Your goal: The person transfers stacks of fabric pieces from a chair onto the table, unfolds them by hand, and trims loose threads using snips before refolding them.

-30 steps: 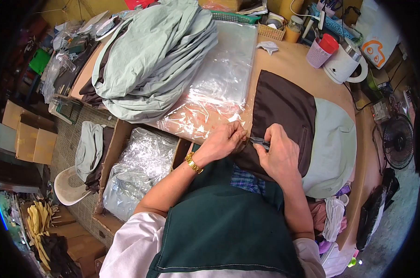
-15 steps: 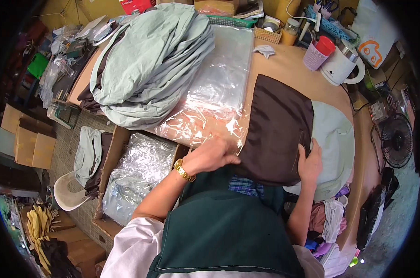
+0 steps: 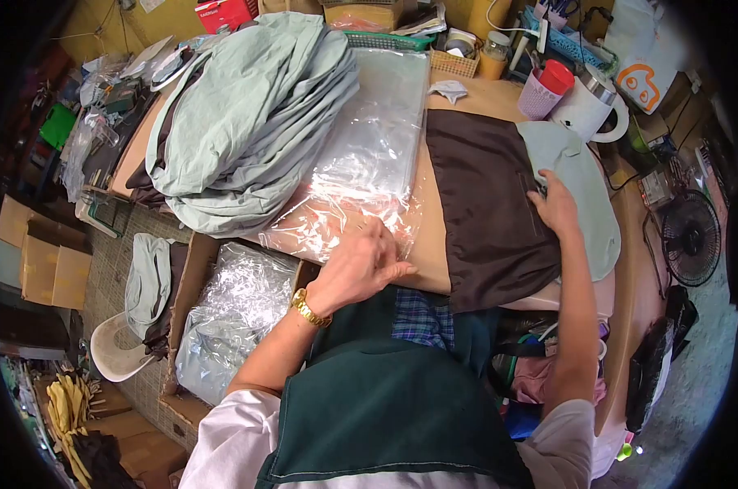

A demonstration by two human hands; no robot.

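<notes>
A dark brown and pale green cloth piece (image 3: 487, 196) lies flat on the table, its brown part hanging slightly over the front edge. My right hand (image 3: 556, 205) rests on the pale green part near the seam, small dark snips (image 3: 541, 186) mostly hidden between thumb and fingers. Left of the cloth, my left hand (image 3: 359, 265), with a gold watch on its wrist, hovers at the table's front edge by the clear plastic bags (image 3: 369, 130). Its thumb is stretched out away from the half-bent fingers, and nothing shows between them.
A heap of pale green cloth (image 3: 246, 122) covers the back left of the table. Below it stands a carton (image 3: 187, 301) holding clear plastic. A pink cup (image 3: 538, 96), a white kettle (image 3: 581, 110) and a jar (image 3: 494, 55) stand at the back right. A black fan (image 3: 691, 236) is far right.
Both hands have parted from the pinch at the brown cloth's left edge. My right hand has moved right and away from me, and the cloth has shifted and turned on the table.
</notes>
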